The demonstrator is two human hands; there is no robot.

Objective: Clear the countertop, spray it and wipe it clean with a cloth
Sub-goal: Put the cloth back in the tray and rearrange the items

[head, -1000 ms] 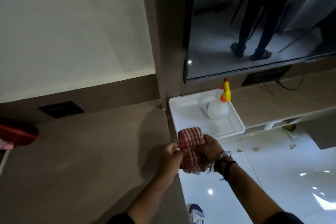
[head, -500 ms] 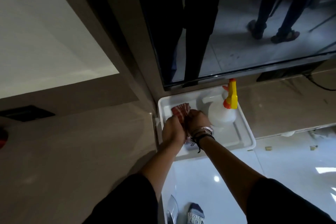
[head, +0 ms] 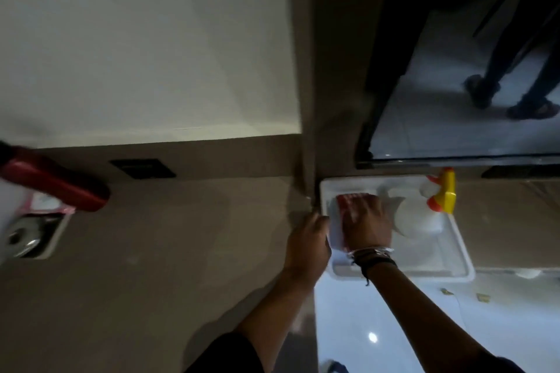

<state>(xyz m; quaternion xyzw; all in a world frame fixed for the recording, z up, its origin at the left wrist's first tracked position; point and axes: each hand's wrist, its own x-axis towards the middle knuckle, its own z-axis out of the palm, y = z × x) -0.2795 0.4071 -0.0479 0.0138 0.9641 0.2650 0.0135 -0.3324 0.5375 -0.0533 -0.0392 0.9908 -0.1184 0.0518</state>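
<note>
The right hand (head: 365, 222) lay palm down, fingers spread flat, on the red checked cloth (head: 348, 201), pressing it into the left end of a white tray (head: 454, 254). Only the far edge of the cloth and a strip along its left side showed past the hand; the rest was hidden beneath it. Several bracelets (head: 374, 254) circled that wrist.

The left hand (head: 309, 239) sat at the right edge of the brown bench (head: 166, 251), just beside the tray's left rim, its fingers curled downward. Whether it gripped the rim, the cloth or nothing could not be told, since the fingertips were hidden and the view was blurred.

In the same tray, to the right of the cloth, stood a white spray bottle (head: 416, 219) with a yellow and orange trigger head (head: 445, 195), close to the right hand but apart from it. The tray rested at the near left corner of a lower brown shelf (head: 509, 221), against the back wall, beneath a dark glossy screen (head: 454, 100) that reflected a standing person's legs.

On the bench itself, near its left edge, lay a red object (head: 57, 183), too blurred to identify, above a pink-edged packet (head: 45, 204) and a round metal fitting (head: 24, 236). A black socket plate (head: 142, 168) sat in the wall strip behind the bench. Glossy white floor (head: 378, 327) showed below the tray.
</note>
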